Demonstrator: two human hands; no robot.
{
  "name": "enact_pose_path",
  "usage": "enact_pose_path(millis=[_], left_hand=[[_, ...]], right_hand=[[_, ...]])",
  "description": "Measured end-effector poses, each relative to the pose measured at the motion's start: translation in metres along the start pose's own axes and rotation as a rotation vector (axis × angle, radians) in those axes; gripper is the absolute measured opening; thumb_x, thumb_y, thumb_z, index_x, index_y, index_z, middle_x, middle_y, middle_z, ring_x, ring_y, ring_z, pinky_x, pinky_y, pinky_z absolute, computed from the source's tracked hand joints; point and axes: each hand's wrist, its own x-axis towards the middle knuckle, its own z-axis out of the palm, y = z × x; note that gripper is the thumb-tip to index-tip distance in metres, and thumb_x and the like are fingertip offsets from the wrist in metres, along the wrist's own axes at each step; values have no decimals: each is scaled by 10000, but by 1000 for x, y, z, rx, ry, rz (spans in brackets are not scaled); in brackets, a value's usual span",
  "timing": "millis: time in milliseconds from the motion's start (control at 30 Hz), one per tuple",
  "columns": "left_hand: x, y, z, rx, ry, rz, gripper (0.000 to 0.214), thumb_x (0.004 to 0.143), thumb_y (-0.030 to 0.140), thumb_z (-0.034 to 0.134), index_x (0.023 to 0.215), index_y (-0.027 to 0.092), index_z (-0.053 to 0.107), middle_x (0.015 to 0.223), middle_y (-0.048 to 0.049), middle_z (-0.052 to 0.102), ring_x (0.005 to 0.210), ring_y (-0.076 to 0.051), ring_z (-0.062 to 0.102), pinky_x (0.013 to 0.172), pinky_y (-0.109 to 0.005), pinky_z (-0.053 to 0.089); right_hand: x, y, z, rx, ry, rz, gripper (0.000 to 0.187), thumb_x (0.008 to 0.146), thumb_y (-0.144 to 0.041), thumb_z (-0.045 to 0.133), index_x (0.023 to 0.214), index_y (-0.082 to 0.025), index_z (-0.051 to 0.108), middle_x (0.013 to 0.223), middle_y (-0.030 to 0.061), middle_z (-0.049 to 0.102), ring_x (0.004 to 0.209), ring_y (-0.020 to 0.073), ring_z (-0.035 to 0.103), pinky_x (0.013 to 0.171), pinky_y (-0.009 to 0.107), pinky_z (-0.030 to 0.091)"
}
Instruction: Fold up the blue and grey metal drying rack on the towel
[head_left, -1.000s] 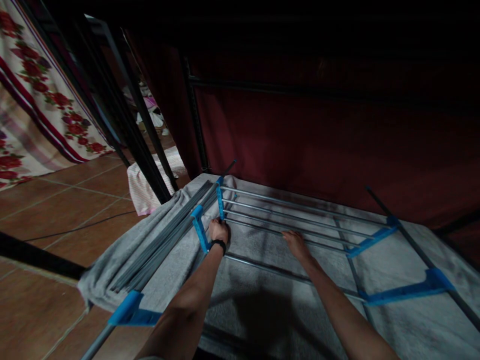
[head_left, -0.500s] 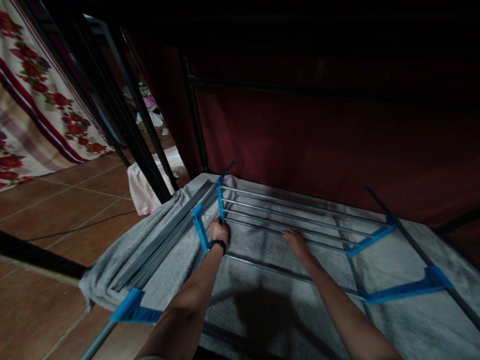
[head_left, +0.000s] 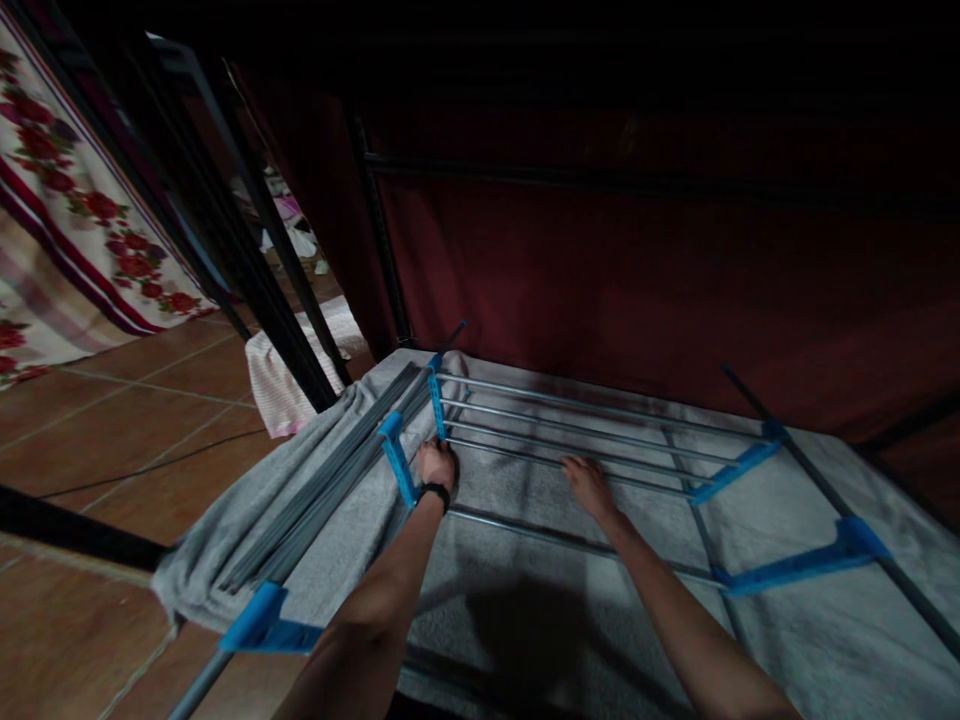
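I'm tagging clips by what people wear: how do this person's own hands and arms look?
The left hand and right hand wear no gloves. A black band circles the left wrist; whether watch or bracelet is unclear. The right wrist is bare, and no sleeve shows on either forearm.

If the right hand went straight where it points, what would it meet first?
Probably the lowest thin, grey metal rod of the far four; the right hand seems against it, but depth is unclear.
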Motion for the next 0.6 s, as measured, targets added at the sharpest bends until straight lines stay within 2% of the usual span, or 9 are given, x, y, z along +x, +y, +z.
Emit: enact_pose_path(millis=[100,200,267,333,433,533,600], left_hand=[[2,-1,-1,-1,-7,12,345,983,274,489,1212,163,721,1160,-166,756,1169,-287,676,925,-339,498],[5,-3,1,-1,-12,18,372,999,305,466,1239,159,710,1195,-174,747,1178,-289,674,929,-341,501],[7,-5,3,4,-12,13,391,1006,321,457,1263,153,698,1224,-185,735,1196,-296,667,937,-350,501],[9,-6,5,10,-9,3,400,1009,326,451,1286,158,686,1236,-190,728,1201,-300,665,933,-358,505],[10,-6,6,15,-9,0,399,1005,312,455,1305,172,678,1246,-185,724,1201,-295,666,927,-356,508],[11,-5,5,20,-10,7,393,1000,311,472,1293,164,688,1250,-191,721,1203,-299,662,936,-359,506],[12,-5,5,23,-4,8,380,992,315,491,1263,153,704,1232,-201,724,1193,-306,665,936,-364,507]], right_hand=[[-16,4,0,67,182,25,419,950,-239,460,1306,-221,680,1280,119,662,1221,261,590,1103,440,451],[-40,26,-10,172,367,112,426,917,-246,423,1250,-180,680,1265,144,640,1217,268,580,1111,453,447],[-60,50,-24,214,455,272,416,891,-264,415,1198,-151,671,1221,158,639,1194,274,580,1107,442,446],[-79,76,-40,217,535,510,419,863,-291,429,1185,-131,646,1181,171,636,1207,297,563,1107,437,437],[-101,108,-61,194,613,763,544,817,-308,457,1297,-70,555,1246,235,586,1310,363,492,1133,469,397],[-109,127,-73,195,628,847,720,759,-319,492,1419,-38,431,1313,276,529,1312,406,487,1116,527,397],[-108,134,-77,221,596,837,735,725,-317,502,1418,-80,439,1263,229,573,1232,376,550,1078,505,435]])
